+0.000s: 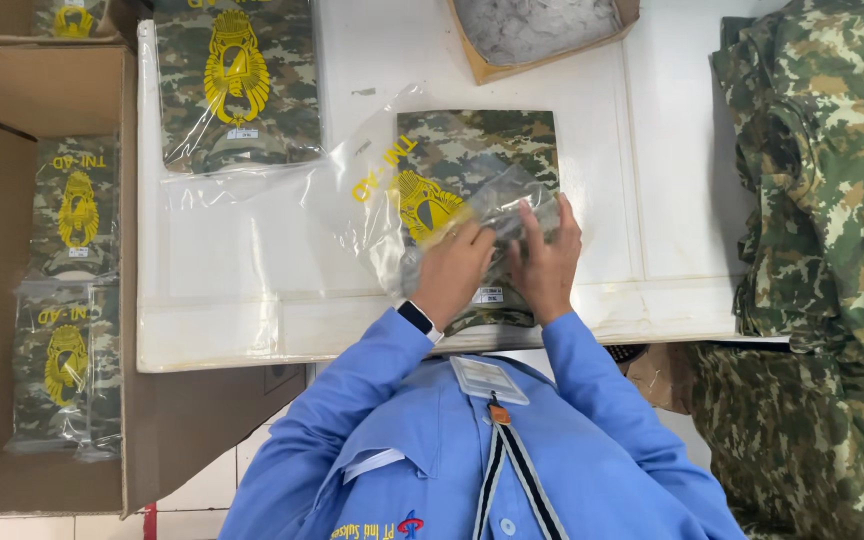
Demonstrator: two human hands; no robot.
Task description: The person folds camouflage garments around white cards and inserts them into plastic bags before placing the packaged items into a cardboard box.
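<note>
Your left hand (452, 268) and right hand (546, 262) are both pressed flat on the folded camouflage garment (480, 160) lying in the middle of the white table (252, 250). The fingers are spread over the loose end of the clear plastic bag (382, 200) that wraps the garment, holding the film down rather than clasping it; neither hand is closed around anything. The bag carries a yellow emblem, and its open flap sticks out to the left of the garment.

Left of that garment and further from you lies a second bagged garment (237, 85), sealed and flat on the same table. Further left again, off the table's edge, an open cardboard box (12, 100) holds more bagged camouflage pieces (67, 290) stacked in a column. Beyond the garment, at the table's far edge, a smaller cardboard box (542, 35) holds something grey and crumpled; you cannot tell what it is.

Right of the garment, past the table's edge, a heap of unbagged camouflage clothing (822, 250) rises in a loose pile. Below the table, near your blue sleeves (352, 400), pale floor tiles (272, 450) show.
</note>
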